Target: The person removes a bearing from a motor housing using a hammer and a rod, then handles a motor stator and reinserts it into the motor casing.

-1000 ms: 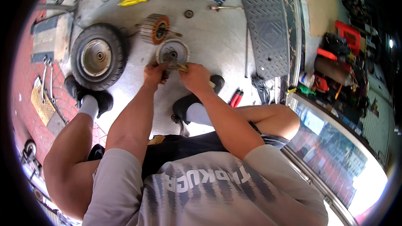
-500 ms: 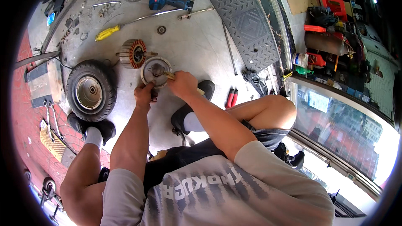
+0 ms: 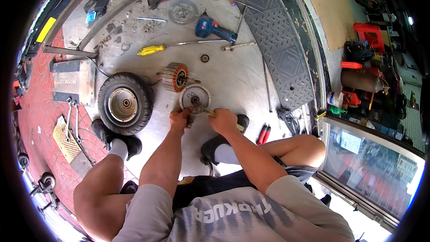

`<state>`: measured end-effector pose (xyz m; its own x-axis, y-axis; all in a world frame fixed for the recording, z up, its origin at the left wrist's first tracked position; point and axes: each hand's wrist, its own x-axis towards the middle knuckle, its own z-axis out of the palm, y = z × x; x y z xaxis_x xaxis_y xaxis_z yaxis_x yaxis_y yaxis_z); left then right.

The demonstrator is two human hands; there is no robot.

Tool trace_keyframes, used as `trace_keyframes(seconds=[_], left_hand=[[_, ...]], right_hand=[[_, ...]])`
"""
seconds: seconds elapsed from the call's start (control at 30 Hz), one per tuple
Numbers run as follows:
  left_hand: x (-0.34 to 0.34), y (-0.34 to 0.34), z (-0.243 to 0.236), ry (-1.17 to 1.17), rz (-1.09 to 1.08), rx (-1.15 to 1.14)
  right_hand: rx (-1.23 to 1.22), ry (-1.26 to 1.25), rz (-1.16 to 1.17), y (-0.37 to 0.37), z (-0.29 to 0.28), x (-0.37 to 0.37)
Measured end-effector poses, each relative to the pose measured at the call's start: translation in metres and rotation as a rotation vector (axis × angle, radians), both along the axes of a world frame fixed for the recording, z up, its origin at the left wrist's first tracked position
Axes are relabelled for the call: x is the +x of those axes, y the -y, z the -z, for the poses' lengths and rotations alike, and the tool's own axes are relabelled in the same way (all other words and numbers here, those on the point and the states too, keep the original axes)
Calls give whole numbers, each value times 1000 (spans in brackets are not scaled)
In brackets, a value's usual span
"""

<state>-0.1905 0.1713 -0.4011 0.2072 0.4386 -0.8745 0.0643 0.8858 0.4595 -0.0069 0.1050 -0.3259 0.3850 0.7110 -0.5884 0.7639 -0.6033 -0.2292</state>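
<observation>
The round grey metal cover (image 3: 190,93) lay on the concrete floor (image 3: 244,74) in front of the person, between the two hands and just below the ribbed motor core (image 3: 175,77), whose shaft ran close past the cover's upper rim. The right hand (image 3: 222,121) had its grip closed around a small yellowish-handled tool (image 3: 211,113), its far end over the lower part of the cover and partly blocking the view of it. The left hand (image 3: 180,119) had bent fingers at the cover's lower left rim; whether that grip pinched the rim, I could not tell. The core crowded the upper left side, and further left sat a black-tyred wheel (image 3: 144,107), near the person's left shoe (image 3: 133,145). The right shoe (image 3: 214,147) was close below the right hand, under its forearm, with red-handled pliers (image 3: 264,134) beyond it. Above the core lay a small dark ring (image 3: 204,58), then a long screwdriver (image 3: 151,50) with a yellow handle, a metal wrench (image 3: 238,46) and a blue power driver (image 3: 204,26). A dark patterned ramp (image 3: 275,40) bounded the right side, while two spanners (image 3: 69,121) lay at the left, touching or nearly touching a flat panel (image 3: 67,83)
</observation>
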Motion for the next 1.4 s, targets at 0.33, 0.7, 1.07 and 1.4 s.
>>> trace_keyframes(seconds=[0.33, 0.7, 1.07, 1.4], left_hand=[[1, -4, -1, -50, 33, -17], [-3, -11, 15, -11, 160, -49], [-13, 1, -7, 174, 503, -130], [-59, 7, -76, 245, 446, -150]], right_hand=[[22, -27, 25, -23, -3, -16], [252, 149, 506, 0, -25, 38], [827, -91, 614, -33, -111, -30], [1229, -627, 381, -70, -252, -119]])
